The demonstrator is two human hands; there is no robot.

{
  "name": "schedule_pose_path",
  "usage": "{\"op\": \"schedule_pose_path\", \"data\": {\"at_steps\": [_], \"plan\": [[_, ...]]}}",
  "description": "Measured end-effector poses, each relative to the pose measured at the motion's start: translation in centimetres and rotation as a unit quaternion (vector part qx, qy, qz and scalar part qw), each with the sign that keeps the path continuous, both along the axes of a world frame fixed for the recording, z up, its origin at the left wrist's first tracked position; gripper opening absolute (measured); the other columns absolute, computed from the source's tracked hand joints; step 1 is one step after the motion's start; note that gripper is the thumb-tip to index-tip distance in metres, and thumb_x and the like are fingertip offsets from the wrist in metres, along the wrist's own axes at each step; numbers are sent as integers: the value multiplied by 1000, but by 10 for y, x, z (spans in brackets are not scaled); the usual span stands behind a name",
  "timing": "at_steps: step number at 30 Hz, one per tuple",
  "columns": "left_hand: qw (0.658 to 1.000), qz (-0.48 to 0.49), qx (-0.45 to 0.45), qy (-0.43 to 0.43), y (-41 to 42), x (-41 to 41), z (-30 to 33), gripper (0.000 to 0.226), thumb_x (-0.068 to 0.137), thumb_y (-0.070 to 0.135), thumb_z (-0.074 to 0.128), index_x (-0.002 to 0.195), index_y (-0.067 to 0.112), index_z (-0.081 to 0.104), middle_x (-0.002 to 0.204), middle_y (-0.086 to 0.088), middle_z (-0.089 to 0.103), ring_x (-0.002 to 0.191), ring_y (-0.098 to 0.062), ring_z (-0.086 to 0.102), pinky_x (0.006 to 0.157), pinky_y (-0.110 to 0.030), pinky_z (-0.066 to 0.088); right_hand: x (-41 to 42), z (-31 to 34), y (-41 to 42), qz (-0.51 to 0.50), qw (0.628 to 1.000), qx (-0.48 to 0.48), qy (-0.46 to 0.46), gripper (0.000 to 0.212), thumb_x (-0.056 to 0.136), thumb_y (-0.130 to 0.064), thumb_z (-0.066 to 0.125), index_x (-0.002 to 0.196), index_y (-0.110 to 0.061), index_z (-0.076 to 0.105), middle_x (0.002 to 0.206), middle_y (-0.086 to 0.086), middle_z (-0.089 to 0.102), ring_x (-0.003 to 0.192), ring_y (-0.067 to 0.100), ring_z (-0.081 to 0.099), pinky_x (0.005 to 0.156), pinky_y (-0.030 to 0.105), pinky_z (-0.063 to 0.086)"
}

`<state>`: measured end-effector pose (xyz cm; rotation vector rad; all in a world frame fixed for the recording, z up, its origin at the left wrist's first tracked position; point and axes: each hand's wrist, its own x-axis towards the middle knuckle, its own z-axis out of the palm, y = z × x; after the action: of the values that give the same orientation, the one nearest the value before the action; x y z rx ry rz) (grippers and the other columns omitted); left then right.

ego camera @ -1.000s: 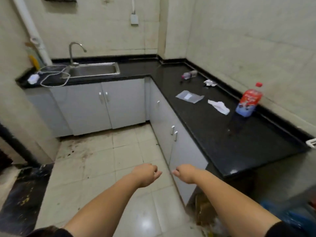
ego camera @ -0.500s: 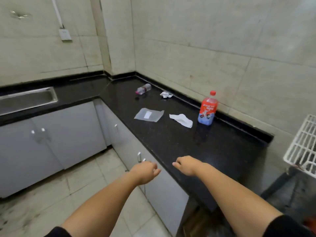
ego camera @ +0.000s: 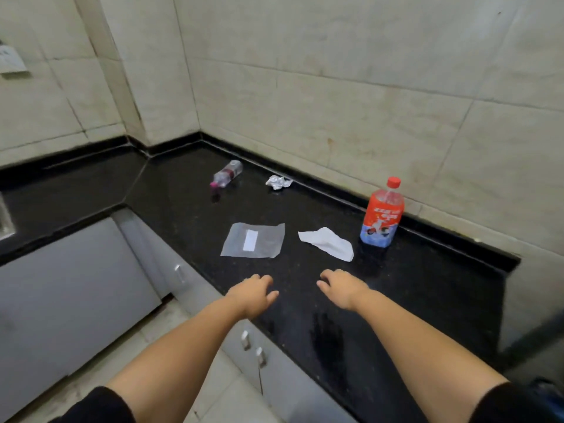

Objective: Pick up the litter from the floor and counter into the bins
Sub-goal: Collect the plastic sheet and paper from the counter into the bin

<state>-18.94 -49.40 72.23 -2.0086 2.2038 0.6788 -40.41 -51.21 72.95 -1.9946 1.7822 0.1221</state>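
Litter lies on the black counter (ego camera: 427, 300). A clear plastic bag with a white label (ego camera: 253, 240) is flat near the middle. To its right is a white tissue (ego camera: 328, 242). A red-capped bottle with a red and blue label (ego camera: 382, 217) stands upright near the wall. Further back, a small clear bottle with a pink cap (ego camera: 226, 174) lies on its side, and a crumpled silver wrapper (ego camera: 277, 182) sits by the wall. My left hand (ego camera: 254, 293) and my right hand (ego camera: 341, 285) hover over the counter's near part, fingers loosely curled, holding nothing.
Grey cabinet doors with metal handles (ego camera: 251, 348) run below the counter. Pale floor tiles (ego camera: 189, 346) show at the lower left. A tiled wall (ego camera: 335, 102) backs the counter, which ends at the right (ego camera: 506, 270). No bin is in view.
The view has swung right and closer to the counter; the sink has left the frame. Both hands moved from over the floor to over the counter.
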Motion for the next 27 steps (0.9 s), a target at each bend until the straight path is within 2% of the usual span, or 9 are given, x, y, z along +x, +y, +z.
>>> {"op": "schedule_pose_path", "data": {"at_steps": [4, 8, 12, 14, 16, 19, 22, 25, 27], "plan": [[1000, 4, 2, 7, -62, 2, -11, 47, 96, 43, 43, 136, 18, 41, 136, -12, 48, 122, -31, 52, 101, -45, 48, -2, -16, -63, -22, 1000, -6, -10, 48, 100, -38, 34, 144, -18, 32, 143, 15, 40, 128, 35, 46, 106, 44, 41], [1000, 17, 4, -2, -133, 2, -21, 55, 95, 44, 43, 144, 22, 30, 143, -12, 39, 129, -33, 44, 105, -50, 43, -3, -32, -126, -39, 999, -26, -5, 49, 99, -36, 37, 146, -24, 29, 148, 13, 31, 127, 37, 47, 104, 44, 41], [997, 74, 10, -27, -188, 4, -36, 69, 93, 52, 43, 151, 31, 12, 159, -12, 13, 148, -31, 12, 115, -57, 27, -6, -52, -178, -53, 998, -26, 31, 53, 98, -36, 38, 148, -28, 22, 151, 15, 23, 125, 38, 48, 104, 42, 40], [994, 99, 28, -33, -206, 10, -47, 77, 90, 57, 45, 152, 36, 5, 162, -9, -5, 150, -31, -6, 116, -62, 15, -6, -63, -194, -50, 997, 0, 55, 55, 99, -38, 36, 150, -29, 15, 152, 17, 20, 126, 38, 46, 106, 40, 37], [991, 125, 53, -19, -218, 16, -58, 83, 86, 61, 48, 151, 38, 2, 162, -7, -13, 150, -31, -11, 116, -64, 12, -8, -73, -204, -32, 995, 14, 92, 54, 100, -40, 33, 150, -30, 14, 148, 18, 23, 125, 39, 44, 107, 40, 35], [986, 144, 76, -24, -223, 17, -73, 82, 80, 56, 56, 148, 38, 13, 160, -8, 1, 148, -30, 4, 112, -61, 23, -14, -83, -215, -27, 993, -3, 114, 47, 99, -34, 39, 145, -26, 28, 139, 18, 31, 118, 39, 50, 100, 39, 41], [989, 132, 44, -44, -222, 10, -81, 55, 83, 39, 60, 132, 29, 37, 145, -8, 27, 135, -30, 27, 102, -53, 36, -15, -89, -222, -43, 995, -4, 88, 41, 96, -15, 45, 136, -17, 38, 131, 19, 39, 107, 38, 59, 87, 39, 48], [990, 138, 33, -16, -211, 8, -87, 42, 90, 12, 50, 131, 15, 39, 141, -15, 31, 130, -34, 32, 100, -46, 42, -10, -90, -223, -44, 997, 11, 70, 42, 92, -6, 46, 133, -9, 42, 130, 19, 41, 108, 39, 59, 87, 39, 47], [991, 134, 19, -5, -194, 12, -90, 41, 92, 7, 45, 133, 12, 39, 138, -16, 35, 128, -34, 36, 100, -42, 43, -2, -91, -220, -37, 997, 9, 61, 38, 91, -6, 48, 129, -7, 46, 128, 18, 45, 107, 36, 59, 88, 37, 47]]}}
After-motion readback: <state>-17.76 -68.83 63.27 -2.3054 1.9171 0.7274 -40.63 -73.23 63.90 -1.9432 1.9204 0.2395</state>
